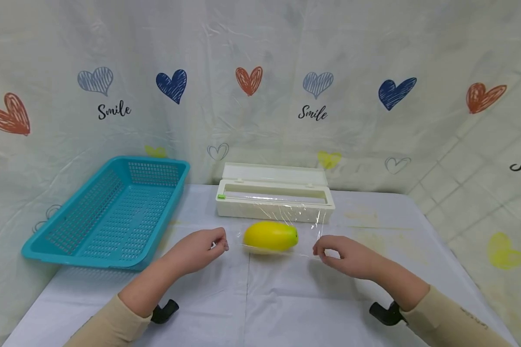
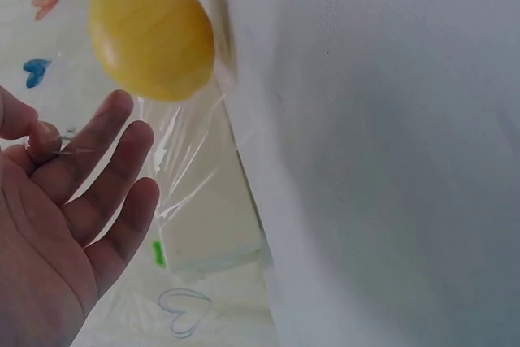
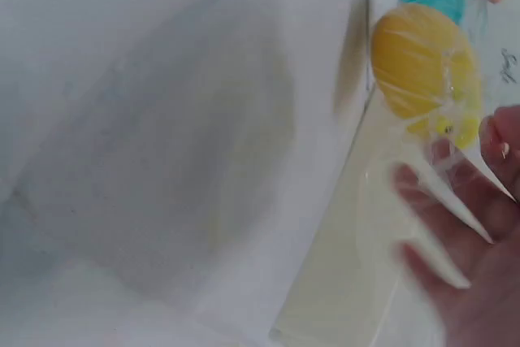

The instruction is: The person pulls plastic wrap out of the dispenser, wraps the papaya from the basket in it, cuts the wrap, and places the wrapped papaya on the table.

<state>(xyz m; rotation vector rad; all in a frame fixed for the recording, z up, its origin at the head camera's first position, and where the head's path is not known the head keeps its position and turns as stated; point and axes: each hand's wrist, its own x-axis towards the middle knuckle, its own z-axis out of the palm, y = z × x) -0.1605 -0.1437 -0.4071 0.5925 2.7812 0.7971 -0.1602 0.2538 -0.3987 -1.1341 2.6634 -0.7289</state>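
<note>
A yellow oval fruit (image 1: 267,236) with a green end lies in front of the white cling film dispenser (image 1: 273,212). Clear cling film (image 1: 310,231) stretches between the two hands and across the fruit. My left hand (image 1: 204,248), left of the fruit, pinches one edge of the film between thumb and index finger; its other fingers spread in the left wrist view. On the opposite side my right hand (image 1: 345,255) pinches the film too, with the remaining fingers spread in the right wrist view. Whether film also runs beneath the fruit I cannot tell.
A blue perforated basket (image 1: 156,236) stands at the left of the table. The dispenser's lid (image 1: 273,173) is raised, with a film roll (image 1: 273,197) inside and a green slider (image 1: 221,196) at its left end. A white cloth (image 1: 282,308) covers the table, and a patterned curtain hangs behind.
</note>
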